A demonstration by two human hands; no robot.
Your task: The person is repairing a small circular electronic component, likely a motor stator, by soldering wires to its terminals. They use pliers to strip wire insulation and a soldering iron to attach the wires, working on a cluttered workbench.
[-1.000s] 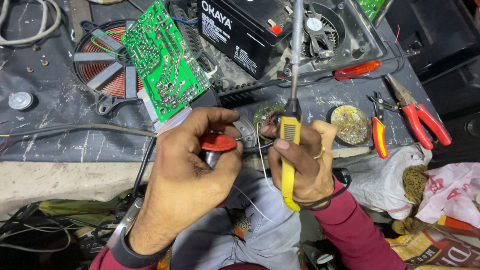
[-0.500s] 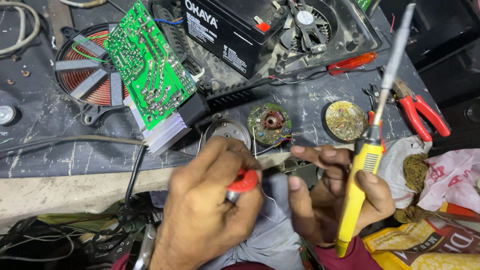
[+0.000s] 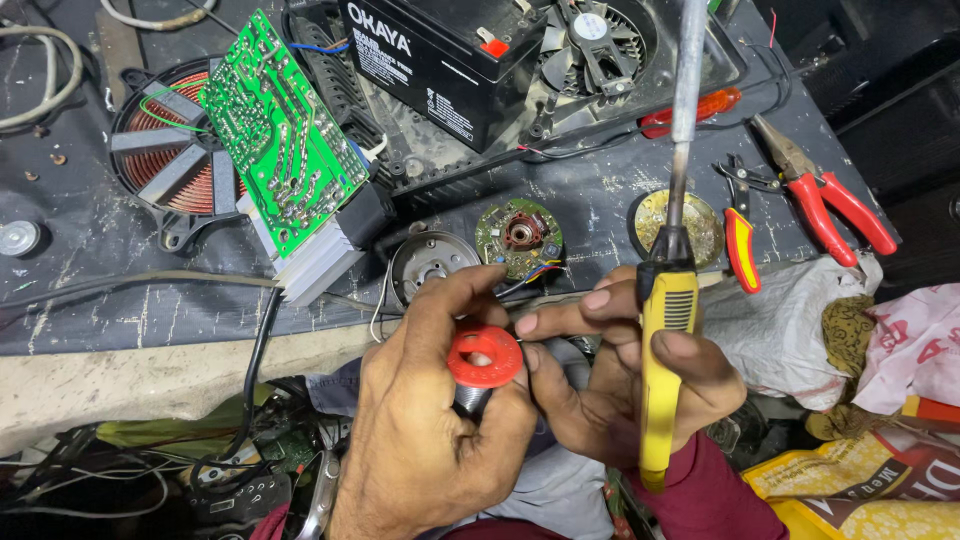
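Raised upright now, yellow soldering iron in right hand; left hand clamps red spool.

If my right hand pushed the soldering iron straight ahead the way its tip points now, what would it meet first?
Held in the right hand, the yellow soldering iron points up-frame. In the picture its shaft crosses the round tin, but height is unclear; beyond lies the black fan housing.

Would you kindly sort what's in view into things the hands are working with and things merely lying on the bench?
In hand:
- red solder spool, held by the left hand
- yellow soldering iron, held by the right hand

Lying about:
- green circuit board
- black battery
- copper coil
- red-handled pliers
- small round motor board
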